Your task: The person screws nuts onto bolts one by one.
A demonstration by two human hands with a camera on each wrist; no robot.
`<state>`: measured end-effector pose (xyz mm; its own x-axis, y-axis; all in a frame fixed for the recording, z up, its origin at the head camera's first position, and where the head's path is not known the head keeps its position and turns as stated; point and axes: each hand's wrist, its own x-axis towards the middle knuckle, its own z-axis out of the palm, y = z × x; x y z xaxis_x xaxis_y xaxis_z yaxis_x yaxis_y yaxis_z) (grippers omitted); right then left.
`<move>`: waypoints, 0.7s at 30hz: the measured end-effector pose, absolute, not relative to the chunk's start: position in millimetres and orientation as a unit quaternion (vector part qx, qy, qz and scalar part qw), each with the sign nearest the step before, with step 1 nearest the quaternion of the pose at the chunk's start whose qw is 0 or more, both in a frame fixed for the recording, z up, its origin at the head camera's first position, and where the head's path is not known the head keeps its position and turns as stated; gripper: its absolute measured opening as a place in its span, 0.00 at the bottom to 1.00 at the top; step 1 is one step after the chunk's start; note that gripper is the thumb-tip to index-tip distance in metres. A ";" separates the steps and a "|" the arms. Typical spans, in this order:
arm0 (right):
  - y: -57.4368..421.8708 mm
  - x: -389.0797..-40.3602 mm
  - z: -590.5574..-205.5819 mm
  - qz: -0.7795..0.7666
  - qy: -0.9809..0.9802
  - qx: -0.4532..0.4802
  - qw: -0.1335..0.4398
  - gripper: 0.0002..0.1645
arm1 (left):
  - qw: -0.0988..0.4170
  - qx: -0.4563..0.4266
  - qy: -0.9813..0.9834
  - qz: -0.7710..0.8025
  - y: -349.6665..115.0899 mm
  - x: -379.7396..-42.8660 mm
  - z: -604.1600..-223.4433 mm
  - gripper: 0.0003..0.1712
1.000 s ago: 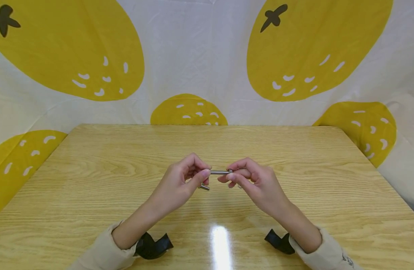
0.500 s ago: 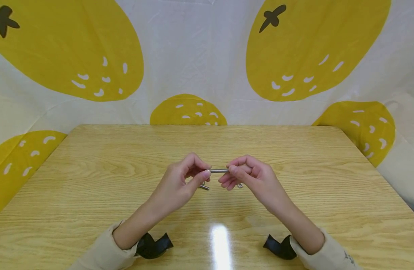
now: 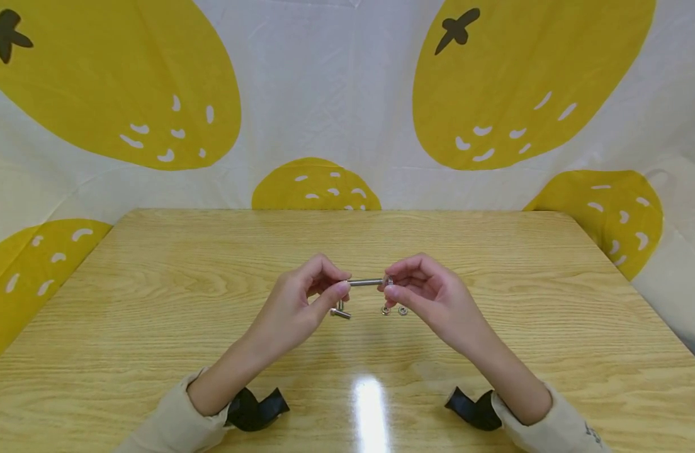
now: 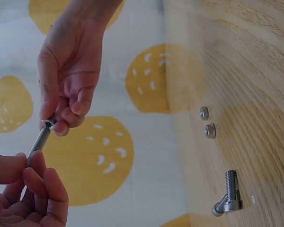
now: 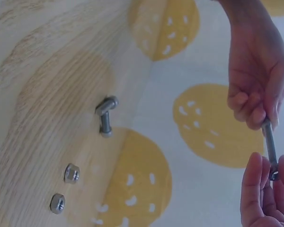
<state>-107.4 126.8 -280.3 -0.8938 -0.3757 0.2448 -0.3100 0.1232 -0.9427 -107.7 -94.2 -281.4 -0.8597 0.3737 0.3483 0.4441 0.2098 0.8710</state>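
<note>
My left hand (image 3: 308,296) pinches a silvery bolt (image 3: 366,282) between thumb and fingertips, its head hidden in the grip. The bolt lies nearly level above the wooden table. At its free end my right hand (image 3: 429,299) holds a small nut (image 5: 273,174) between thumb and index finger. In the left wrist view the nut sits right at the bolt's tip. Below the left fingertips two socket-head bolts (image 4: 232,189) rest on the table, one touching the other. Two loose flange nuts, the nearer one (image 3: 385,311) and its neighbour (image 3: 403,311), lie beneath the right hand.
The wood-grain table (image 3: 183,302) spreads out under both hands. Behind it and at its sides hangs a white cloth (image 3: 325,94) with large yellow fruit prints. Black straps (image 3: 258,410) hang from both wrists, by the beige cuffs.
Both hands have risen slightly with the bolt. My right thumb and fingers have shifted at the nut and spread a little, so the nut and the loose nuts below show more.
</note>
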 end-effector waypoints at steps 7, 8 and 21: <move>126.1 -106.5 -278.5 -0.628 0.752 -0.201 0.030 0.15 | 0.024 -0.268 -0.768 -0.581 -93.3 -107.7 -281.9 0.04; 125.9 -106.3 -278.5 -0.628 0.752 -0.200 0.030 0.15 | 0.024 -0.268 -0.768 -0.581 -93.1 -107.5 -281.9 0.05; 124.9 -105.6 -279.9 -0.618 0.759 -0.205 0.003 0.13 | 0.017 -0.260 -0.769 -0.584 -92.7 -106.4 -281.1 0.05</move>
